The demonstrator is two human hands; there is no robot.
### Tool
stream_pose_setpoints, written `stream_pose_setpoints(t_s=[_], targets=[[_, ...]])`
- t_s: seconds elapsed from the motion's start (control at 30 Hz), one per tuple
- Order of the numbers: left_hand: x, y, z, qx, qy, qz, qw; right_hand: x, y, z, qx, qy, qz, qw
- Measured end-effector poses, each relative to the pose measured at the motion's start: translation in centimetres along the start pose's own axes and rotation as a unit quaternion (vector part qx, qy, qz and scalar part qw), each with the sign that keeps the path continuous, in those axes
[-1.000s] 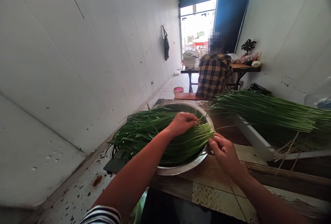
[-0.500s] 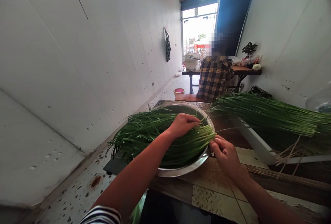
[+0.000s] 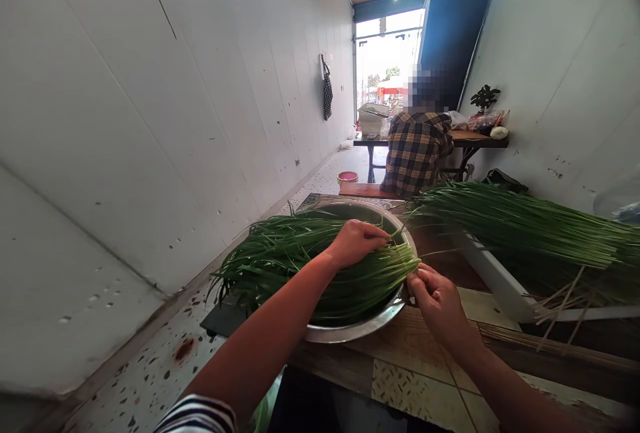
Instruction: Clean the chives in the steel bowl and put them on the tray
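Note:
A large bunch of garlic chives (image 3: 280, 253) lies across a round metal basin (image 3: 345, 334), leaves to the left and pale stem ends to the right. My left hand (image 3: 356, 244) reaches over the bunch, its thumb and fingers pinched on chive stems near the pale ends. At the basin's right rim, my right hand (image 3: 434, 293) is closed, fingertips pinching the tip of the stem ends. A thin pale strand sticks out rightward just above it; I cannot tell what it is.
More garlic chives (image 3: 525, 223) are piled on the right over a white-edged frame (image 3: 495, 273), with thin sticks (image 3: 563, 303) beside it. A person in a plaid shirt (image 3: 417, 153) sits ahead at a table (image 3: 480, 142). A wall (image 3: 165, 120) runs along the left.
The view has shifted very slightly. Both hands keep the same pinch on the chives, with no clear movement.

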State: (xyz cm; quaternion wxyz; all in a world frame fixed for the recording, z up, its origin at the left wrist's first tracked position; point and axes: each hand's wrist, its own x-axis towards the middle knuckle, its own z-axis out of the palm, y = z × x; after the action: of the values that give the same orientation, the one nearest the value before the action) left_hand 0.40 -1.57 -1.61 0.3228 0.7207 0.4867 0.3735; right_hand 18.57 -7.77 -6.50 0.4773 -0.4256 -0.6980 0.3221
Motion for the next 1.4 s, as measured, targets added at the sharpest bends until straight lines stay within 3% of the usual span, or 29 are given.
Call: stream_pose_setpoints(t_s=[0.7,0.9,1.07,1.2,1.27,1.4], targets=[[0.0,-0.1,0.0,-0.002,0.001,0.037,0.999,-0.1,-0.4,-0.1,0.001,-0.004,0.005,1.0],[0.1,-0.1,0.2,0.057,0.01,0.077,0.995,0.0,-0.3,0.1,-0.006,0.004,0.011,1.0],[-0.4,1.2,0.0,0.134,-0.035,0.146,0.98,0.1,0.0,0.1,-0.009,0.019,0.009,1.0],[-0.6,1.7,-0.9,0.122,-0.057,0.117,0.984,0.3,0.3,0.0,-0.008,0.015,-0.005,1.0],[-0.4,1.2,-1.3,0.09,-0.042,0.091,0.991,0.3,0.4,0.0,-0.006,0.014,-0.013,1.0],[0.2,-0.5,-1.8,0.063,0.059,0.052,0.995,0.1,0.3,0.1,-0.009,0.018,-0.029,0.999]])
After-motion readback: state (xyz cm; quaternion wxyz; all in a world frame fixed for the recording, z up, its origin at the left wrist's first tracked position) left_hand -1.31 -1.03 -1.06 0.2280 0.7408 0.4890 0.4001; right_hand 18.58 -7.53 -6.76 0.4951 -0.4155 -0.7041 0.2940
